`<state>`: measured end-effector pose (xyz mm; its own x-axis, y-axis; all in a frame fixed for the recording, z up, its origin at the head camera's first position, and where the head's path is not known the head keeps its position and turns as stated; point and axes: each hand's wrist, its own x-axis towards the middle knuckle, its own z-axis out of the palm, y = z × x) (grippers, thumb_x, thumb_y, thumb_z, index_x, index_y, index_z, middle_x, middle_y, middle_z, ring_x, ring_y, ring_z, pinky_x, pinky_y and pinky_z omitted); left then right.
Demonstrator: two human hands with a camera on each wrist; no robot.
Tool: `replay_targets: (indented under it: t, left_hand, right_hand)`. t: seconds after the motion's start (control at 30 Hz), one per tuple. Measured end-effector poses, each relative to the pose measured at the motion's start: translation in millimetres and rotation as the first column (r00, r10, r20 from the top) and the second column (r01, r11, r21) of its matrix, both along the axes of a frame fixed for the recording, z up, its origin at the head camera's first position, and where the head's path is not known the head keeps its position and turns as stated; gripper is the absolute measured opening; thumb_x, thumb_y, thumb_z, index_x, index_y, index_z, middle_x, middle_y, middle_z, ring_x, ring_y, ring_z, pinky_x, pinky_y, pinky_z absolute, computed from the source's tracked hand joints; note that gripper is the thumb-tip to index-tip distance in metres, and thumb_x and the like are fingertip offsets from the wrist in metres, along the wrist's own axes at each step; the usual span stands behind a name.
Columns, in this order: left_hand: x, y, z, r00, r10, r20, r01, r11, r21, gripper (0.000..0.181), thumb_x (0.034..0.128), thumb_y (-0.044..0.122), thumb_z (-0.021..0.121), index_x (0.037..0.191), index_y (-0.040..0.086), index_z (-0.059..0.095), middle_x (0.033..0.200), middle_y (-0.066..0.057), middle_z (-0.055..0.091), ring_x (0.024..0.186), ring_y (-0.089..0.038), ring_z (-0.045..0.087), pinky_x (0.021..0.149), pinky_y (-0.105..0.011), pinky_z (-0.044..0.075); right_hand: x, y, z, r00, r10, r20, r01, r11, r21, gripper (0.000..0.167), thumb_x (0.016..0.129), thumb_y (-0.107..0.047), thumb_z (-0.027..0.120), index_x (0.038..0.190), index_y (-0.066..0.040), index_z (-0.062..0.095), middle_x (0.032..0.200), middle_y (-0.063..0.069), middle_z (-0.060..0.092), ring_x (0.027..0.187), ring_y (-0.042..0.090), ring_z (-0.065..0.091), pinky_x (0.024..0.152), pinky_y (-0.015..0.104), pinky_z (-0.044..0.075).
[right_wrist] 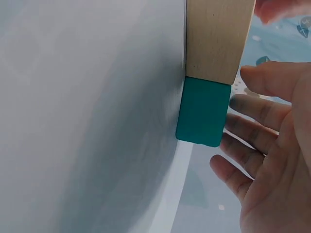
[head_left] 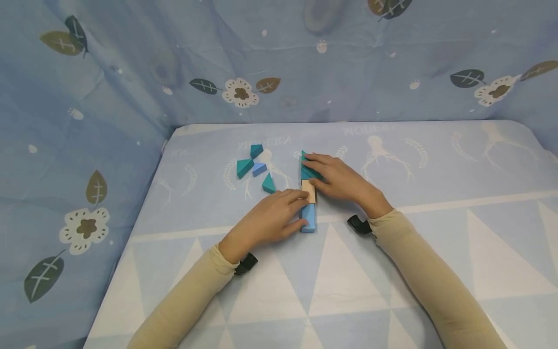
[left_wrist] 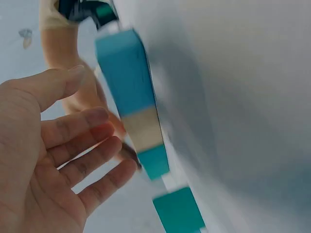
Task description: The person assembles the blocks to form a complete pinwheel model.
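Several blocks between left hand and right hand.

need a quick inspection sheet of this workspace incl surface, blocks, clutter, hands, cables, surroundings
surface: table cover with pale blue and white triangles
job's things: light blue block, beige wooden block and teal blocks in a row; three loose teal blocks and a small blue block left of it
clutter: nothing seen
grippers: left hand beside the row, right hand at the teal end, fingers relaxed
cables: nothing seen
surroundings: blue fabric printed with flowers and leaves
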<state>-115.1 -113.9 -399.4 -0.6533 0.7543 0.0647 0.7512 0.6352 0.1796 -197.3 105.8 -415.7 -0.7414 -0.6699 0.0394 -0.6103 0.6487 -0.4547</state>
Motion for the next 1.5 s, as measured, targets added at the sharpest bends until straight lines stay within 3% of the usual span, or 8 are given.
replay_targets:
  t: [0.27, 0.43, 0.63, 0.8, 0.9, 0.97, 1.23, 1.5]
  left_hand:
    - [-35.0, -25.1, 1.7, 0.991, 0.133, 0.015, -0.134, 0.985, 0.105, 0.041, 0.0962, 0.031, 0.063, 0.127, 0.004, 0.063, 0.134, -0.01, 0.058, 0.122, -0.026, 0.057, 0.103, -0.04, 0.046]
    - [-60.8, -42.4, 2.5, 0.974, 0.225, 0.011, -0.224, 0.963, 0.148, 0.04, 0.0968, 0.029, 0.062, 0.127, 0.003, 0.062, 0.133, -0.012, 0.058, 0.121, -0.029, 0.057, 0.102, -0.043, 0.047]
    - [-96.8, -68.1, 2.6, 0.921, 0.381, 0.082, -0.389, 0.894, 0.221, 0.037, 0.0972, 0.026, 0.062, 0.126, 0.003, 0.063, 0.13, -0.012, 0.059, 0.123, -0.03, 0.054, 0.104, -0.046, 0.044]
    - [-124.2, -84.5, 0.5, 0.867, 0.482, 0.128, -0.499, 0.83, 0.249, 0.031, 0.0964, 0.019, 0.063, 0.123, 0.003, 0.066, 0.119, -0.015, 0.062, 0.111, -0.033, 0.058, 0.094, -0.049, 0.048]
    - [-130.2, -89.0, -0.6, 0.834, 0.529, 0.159, -0.552, 0.801, 0.231, 0.03, 0.0953, 0.019, 0.064, 0.121, 0.004, 0.068, 0.115, -0.015, 0.063, 0.106, -0.032, 0.059, 0.089, -0.048, 0.049]
    - [-132.6, -89.2, -1.8, 0.825, 0.537, 0.177, -0.565, 0.795, 0.219, 0.03, 0.0945, 0.021, 0.066, 0.12, 0.004, 0.069, 0.113, -0.015, 0.065, 0.103, -0.032, 0.061, 0.087, -0.047, 0.05]
    - [-137.1, -89.5, -10.0, 0.841, 0.5, 0.205, -0.537, 0.818, 0.206, 0.033, 0.0932, 0.024, 0.068, 0.119, 0.005, 0.07, 0.109, -0.015, 0.07, 0.095, -0.029, 0.066, 0.08, -0.044, 0.053]
    - [-135.3, -93.1, -15.4, 0.841, 0.503, 0.198, -0.54, 0.802, 0.254, 0.024, 0.0923, 0.016, 0.069, 0.114, 0.008, 0.074, 0.106, -0.013, 0.073, 0.092, -0.027, 0.068, 0.076, -0.042, 0.053]
  right_hand:
    - [6.6, 10.7, -1.0, 1.0, -0.007, -0.007, 0.007, 1.0, 0.013, 0.059, 0.1, -0.03, 0.057, 0.15, -0.004, 0.039, 0.158, 0.018, 0.03, 0.144, 0.038, 0.032, 0.112, 0.058, 0.03]
    - [18.7, 16.3, -2.0, 0.999, 0.006, -0.038, -0.007, 1.0, -0.017, 0.058, 0.098, -0.029, 0.06, 0.147, -0.005, 0.042, 0.157, 0.018, 0.032, 0.143, 0.038, 0.034, 0.111, 0.059, 0.032]
    - [38.9, 17.7, 0.0, 0.997, 0.011, -0.079, -0.015, 0.998, -0.057, 0.056, 0.096, -0.03, 0.063, 0.144, -0.005, 0.047, 0.154, 0.017, 0.037, 0.141, 0.035, 0.037, 0.109, 0.057, 0.036]
    - [57.5, 11.1, 4.0, 0.987, 0.016, -0.159, -0.026, 0.998, -0.059, 0.057, 0.094, -0.03, 0.065, 0.143, -0.005, 0.048, 0.151, 0.017, 0.041, 0.139, 0.033, 0.04, 0.107, 0.054, 0.039]
    - [68.4, 4.2, 6.2, 0.982, 0.034, -0.184, -0.043, 0.998, -0.045, 0.059, 0.094, -0.033, 0.065, 0.144, -0.006, 0.047, 0.151, 0.016, 0.04, 0.14, 0.031, 0.039, 0.107, 0.051, 0.039]
    - [74.1, 0.9, 6.9, 0.983, 0.034, -0.181, -0.042, 0.998, -0.039, 0.061, 0.094, -0.034, 0.065, 0.145, -0.007, 0.046, 0.153, 0.015, 0.039, 0.142, 0.03, 0.038, 0.108, 0.05, 0.039]
    - [83.5, -5.2, -0.7, 0.986, -0.011, -0.164, 0.007, 1.0, -0.025, 0.064, 0.091, -0.038, 0.069, 0.143, -0.006, 0.049, 0.155, 0.016, 0.037, 0.143, 0.03, 0.035, 0.106, 0.05, 0.041]
    - [83.3, -8.4, -7.8, 0.985, 0.013, -0.17, -0.015, 1.0, -0.011, 0.067, 0.091, -0.045, 0.067, 0.142, -0.007, 0.049, 0.155, 0.015, 0.036, 0.144, 0.029, 0.036, 0.106, 0.048, 0.041]
